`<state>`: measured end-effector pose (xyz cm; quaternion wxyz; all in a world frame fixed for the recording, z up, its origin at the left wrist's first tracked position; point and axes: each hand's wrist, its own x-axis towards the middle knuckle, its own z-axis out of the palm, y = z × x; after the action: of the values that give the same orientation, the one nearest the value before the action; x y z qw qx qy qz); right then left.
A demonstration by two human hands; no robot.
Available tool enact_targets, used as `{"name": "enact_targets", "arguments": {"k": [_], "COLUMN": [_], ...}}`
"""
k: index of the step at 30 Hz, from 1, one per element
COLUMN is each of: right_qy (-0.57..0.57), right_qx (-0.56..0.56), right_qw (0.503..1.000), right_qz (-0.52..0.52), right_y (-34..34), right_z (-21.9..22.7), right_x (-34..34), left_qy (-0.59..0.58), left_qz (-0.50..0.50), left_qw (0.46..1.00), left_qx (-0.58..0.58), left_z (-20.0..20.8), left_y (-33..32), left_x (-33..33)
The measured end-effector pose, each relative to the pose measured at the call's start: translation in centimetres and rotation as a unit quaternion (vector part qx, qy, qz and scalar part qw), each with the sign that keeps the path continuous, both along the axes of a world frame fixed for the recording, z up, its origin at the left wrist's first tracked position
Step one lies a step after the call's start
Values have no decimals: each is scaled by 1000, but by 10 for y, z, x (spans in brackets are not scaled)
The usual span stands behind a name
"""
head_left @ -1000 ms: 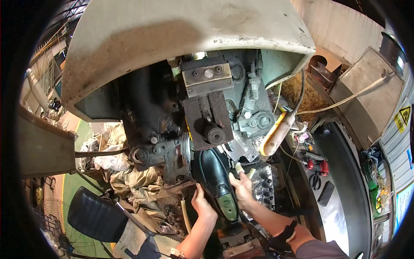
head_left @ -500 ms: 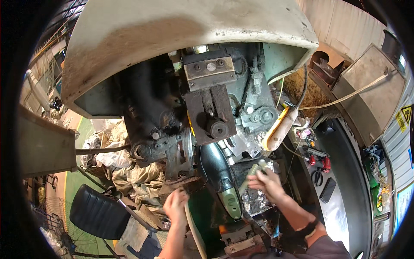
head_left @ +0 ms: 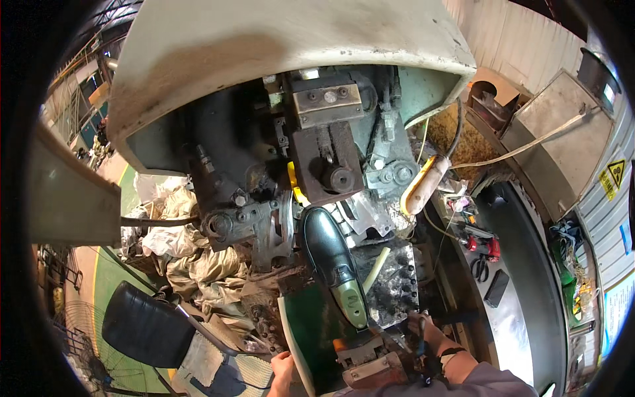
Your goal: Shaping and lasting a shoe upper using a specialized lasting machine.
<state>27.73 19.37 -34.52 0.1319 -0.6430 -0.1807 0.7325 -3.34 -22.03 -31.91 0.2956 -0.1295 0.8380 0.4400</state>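
A black leather shoe upper on a green shoe last (head_left: 331,258) sits toe-up beneath the machine's dark central block (head_left: 327,162). Beside its heel, a pale greenish stick (head_left: 377,268) lies on a worn metal plate (head_left: 400,281). My right hand (head_left: 428,331) is low at the right, by dark metal tool-like parts (head_left: 418,354) that partly hide its fingers. What it holds, if anything, cannot be made out. My left hand (head_left: 282,367) is at the lower edge with curled fingers, against the cream edge of a green-faced panel (head_left: 296,347); its grasp is unclear.
A large cream machine hood (head_left: 284,40) overhangs the work. A wrapped lamp-like piece (head_left: 423,188) hangs at right. Scissors (head_left: 480,270), a dark flat block (head_left: 497,290) and a red tool (head_left: 491,248) lie on the right bench. A black chair (head_left: 142,324) stands left.
My right hand has let go of the pale stick, which now lies beside the last, and has moved down toward me. My left hand has also dropped lower, along the panel's edge.
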Motion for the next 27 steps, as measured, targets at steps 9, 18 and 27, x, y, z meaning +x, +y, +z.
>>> {"name": "enact_targets", "arguments": {"k": [9,18,27], "right_qy": [-66,143,-173], "right_qx": [239,467,706], "right_qw": [968,848,431], "right_qz": [-36,205,534], "right_y": [49,47,-22], "right_z": [51,278,274], "right_x": [10,-72,-92], "left_qy": [170,239,409], "left_qz": [-169,-36,-229], "left_qw": [970,922,866], "left_qx": [37,304,175], "left_z": [32,210,297], "left_y": [19,120,246], "left_x": [-20,0,67]}}
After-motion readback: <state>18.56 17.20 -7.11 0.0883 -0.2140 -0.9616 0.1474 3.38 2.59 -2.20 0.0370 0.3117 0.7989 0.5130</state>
